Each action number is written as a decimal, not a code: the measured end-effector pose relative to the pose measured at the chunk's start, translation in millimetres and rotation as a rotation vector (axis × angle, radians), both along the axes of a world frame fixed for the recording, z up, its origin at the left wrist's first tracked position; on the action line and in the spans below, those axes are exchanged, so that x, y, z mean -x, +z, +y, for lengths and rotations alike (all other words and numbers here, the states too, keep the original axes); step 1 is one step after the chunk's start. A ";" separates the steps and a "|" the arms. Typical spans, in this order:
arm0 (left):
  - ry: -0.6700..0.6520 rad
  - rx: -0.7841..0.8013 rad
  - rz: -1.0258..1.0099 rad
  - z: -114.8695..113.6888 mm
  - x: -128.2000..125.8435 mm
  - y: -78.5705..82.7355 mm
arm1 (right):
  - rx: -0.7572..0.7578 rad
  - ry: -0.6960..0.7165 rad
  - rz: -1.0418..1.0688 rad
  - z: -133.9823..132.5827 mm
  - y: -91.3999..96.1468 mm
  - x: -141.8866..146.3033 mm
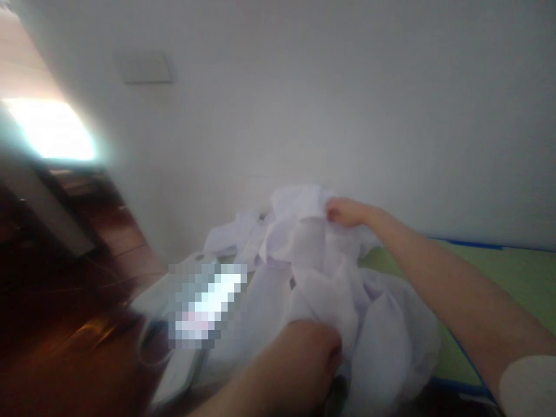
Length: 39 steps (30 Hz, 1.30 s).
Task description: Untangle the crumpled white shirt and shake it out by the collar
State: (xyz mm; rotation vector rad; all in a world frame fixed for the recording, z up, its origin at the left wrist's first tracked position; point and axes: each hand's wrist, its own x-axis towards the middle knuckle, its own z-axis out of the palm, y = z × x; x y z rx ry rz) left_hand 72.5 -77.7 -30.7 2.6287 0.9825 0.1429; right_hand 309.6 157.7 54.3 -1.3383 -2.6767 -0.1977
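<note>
A crumpled heap of thin white cloth (321, 249) lies in front of me, some of it bunched up toward the wall. My right hand (345, 211) reaches over to its far side, fingers pinched on the cloth. Closer to me, my left hand (315, 347) is curled closed on the near part of the same cloth. Folds spread left and right of both hands and hang down at the front. Blur hides the exact kind of cloth, whether garment or sheet.
Under the cloth is a green surface (499, 284) with blue edging. A device with a bright, pixelated screen (212, 307) lies at the left beside a cable (145, 347). A white wall (347, 104) with a switch plate (145, 68) rises behind. Reddish-brown floor (87, 347) shows at left.
</note>
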 end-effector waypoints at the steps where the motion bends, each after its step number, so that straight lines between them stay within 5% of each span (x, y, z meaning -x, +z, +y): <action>1: 0.006 0.015 0.006 0.2 0.1 -1.7 | 0.037 -0.009 -0.041 5.4 -2.3 1.6; 8: 0.080 0.079 -0.041 -3.5 -0.1 -0.1 | 0.148 0.023 -0.025 8.2 2.8 9.2; 17: 0.289 -0.094 -0.201 0.7 -7.8 15.0 | -0.379 -0.121 -0.087 21.0 119.2 -5.3; 21: 0.304 -0.156 -0.200 9.9 -3.4 13.8 | -0.554 -0.152 -0.125 54.3 144.5 -19.4; 24: 0.313 -0.148 -0.169 14.6 1.3 11.2 | -0.547 -0.202 -0.142 80.9 127.3 -27.6; 27: 0.323 -0.075 -0.111 15.6 4.3 7.9 | -0.482 -0.251 -0.160 96.5 89.5 -31.8; 32: 0.259 0.000 -0.112 12.3 13.4 3.0 | -0.433 -0.303 -0.165 90.5 50.4 -33.8; 36: 0.337 -0.069 -0.089 7.1 31.5 4.6 | -0.478 -0.276 0.051 32.1 52.8 -30.2; 39: 0.355 -0.108 -0.001 5.7 38.7 4.9 | -0.400 -0.274 0.247 -63.8 33.1 -18.5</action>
